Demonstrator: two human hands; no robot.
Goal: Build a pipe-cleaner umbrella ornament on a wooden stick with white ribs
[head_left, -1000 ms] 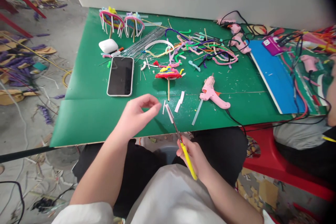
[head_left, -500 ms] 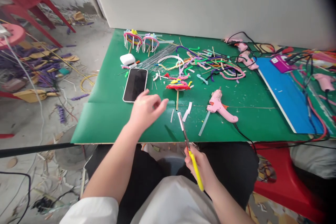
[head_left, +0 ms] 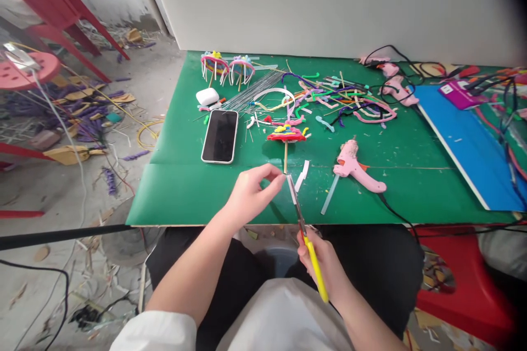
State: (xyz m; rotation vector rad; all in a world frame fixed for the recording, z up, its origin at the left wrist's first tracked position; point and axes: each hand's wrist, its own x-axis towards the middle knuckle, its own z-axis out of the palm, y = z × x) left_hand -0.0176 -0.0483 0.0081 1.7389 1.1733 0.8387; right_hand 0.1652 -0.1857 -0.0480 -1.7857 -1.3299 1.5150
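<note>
Yellow-handled scissors (head_left: 316,271) are gripped in my right hand (head_left: 327,260) at the table's front edge, blades pointing forward. Along the front of the blades shows a white strip (head_left: 291,189). My left hand (head_left: 255,194) has thumb and forefinger pinched at the scissors' tip; whatever is between them is too small to make out. Just beyond stands a small umbrella-like craft piece (head_left: 287,133) with a red and yellow top on a wooden stick (head_left: 285,158). Right of the blades lie white paper strips (head_left: 303,175).
A phone (head_left: 220,137) and a white case (head_left: 207,97) lie left. A pink glue gun (head_left: 354,167) lies right, its cord off the front edge. Behind are wires (head_left: 257,90), coloured pipe cleaners (head_left: 362,104) and two finished-looking umbrellas (head_left: 214,66). A blue board (head_left: 453,142) lies right.
My left hand has moved right and down to the scissors' tip, its fingers closing to a pinch. The small white strip left of the blades no longer shows. The view has shifted slightly.
</note>
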